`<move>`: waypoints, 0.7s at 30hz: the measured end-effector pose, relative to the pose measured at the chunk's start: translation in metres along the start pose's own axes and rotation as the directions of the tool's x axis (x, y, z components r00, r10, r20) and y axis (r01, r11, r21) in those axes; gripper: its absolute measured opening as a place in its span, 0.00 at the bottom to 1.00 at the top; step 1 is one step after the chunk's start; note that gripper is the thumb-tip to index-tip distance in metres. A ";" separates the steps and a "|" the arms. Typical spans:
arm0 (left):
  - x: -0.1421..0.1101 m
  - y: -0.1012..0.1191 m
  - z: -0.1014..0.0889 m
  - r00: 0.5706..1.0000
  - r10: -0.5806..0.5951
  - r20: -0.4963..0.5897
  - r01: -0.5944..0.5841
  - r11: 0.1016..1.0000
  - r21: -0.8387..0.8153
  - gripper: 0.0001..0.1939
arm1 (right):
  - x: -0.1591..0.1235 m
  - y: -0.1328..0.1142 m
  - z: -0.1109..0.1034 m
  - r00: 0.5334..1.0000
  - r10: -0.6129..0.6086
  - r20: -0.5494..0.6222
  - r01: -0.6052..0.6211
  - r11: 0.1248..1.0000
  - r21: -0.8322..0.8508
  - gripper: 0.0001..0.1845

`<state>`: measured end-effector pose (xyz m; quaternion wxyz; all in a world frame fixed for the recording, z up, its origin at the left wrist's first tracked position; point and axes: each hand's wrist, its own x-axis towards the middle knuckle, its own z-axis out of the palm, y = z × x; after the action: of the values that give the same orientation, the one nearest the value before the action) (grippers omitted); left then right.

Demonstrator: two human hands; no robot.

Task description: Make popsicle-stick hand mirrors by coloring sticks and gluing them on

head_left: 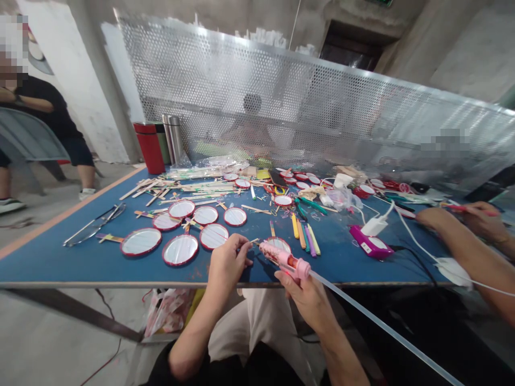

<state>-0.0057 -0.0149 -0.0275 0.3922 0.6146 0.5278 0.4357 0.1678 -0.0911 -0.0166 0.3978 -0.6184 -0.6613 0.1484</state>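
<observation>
In my right hand [308, 297] is a pink hot glue gun [279, 255], and a long translucent glue stick [374, 321] trails from its back end. The gun's nozzle points left at the fingertips of my left hand [228, 261], which are pinched around a small thin piece I cannot make out. Partly behind the gun lies a round, red-rimmed mirror [281, 244] with a coloured stick handle. Several similar discs, such as a red-rimmed mirror [180, 250], are spread to the left of my hands.
Coloured markers [309, 238] lie right of the gun, near a purple power strip [370, 244]. Wooden sticks [151, 190], glasses [98, 222] and a red flask [149, 147] are on the left. A perforated metal screen [225, 75] stands behind. Another person's arm [458, 241] reaches in from the right.
</observation>
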 end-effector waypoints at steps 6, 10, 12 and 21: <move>0.000 -0.001 0.001 1.000 0.001 -0.003 -0.002 1.000 -0.009 0.07 | 0.000 0.001 0.000 1.000 0.023 -0.017 -0.023 1.000 0.001 0.31; 0.001 -0.001 0.000 1.000 0.003 -0.006 -0.003 1.000 -0.009 0.07 | 0.000 0.000 0.000 0.999 0.054 0.002 -0.054 0.998 0.027 0.31; 0.001 -0.001 0.000 1.000 0.004 -0.006 -0.004 1.000 -0.007 0.07 | 0.000 0.000 0.000 0.999 0.054 0.006 -0.054 0.998 0.030 0.31; 0.001 -0.002 0.000 1.000 0.008 -0.009 -0.008 1.000 0.007 0.06 | 0.001 -0.001 -0.001 0.998 0.059 0.021 -0.060 0.997 0.045 0.29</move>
<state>-0.0066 -0.0137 -0.0290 0.3858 0.6163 0.5286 0.4381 0.1677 -0.0903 -0.0147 0.4007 -0.6271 -0.6429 0.1811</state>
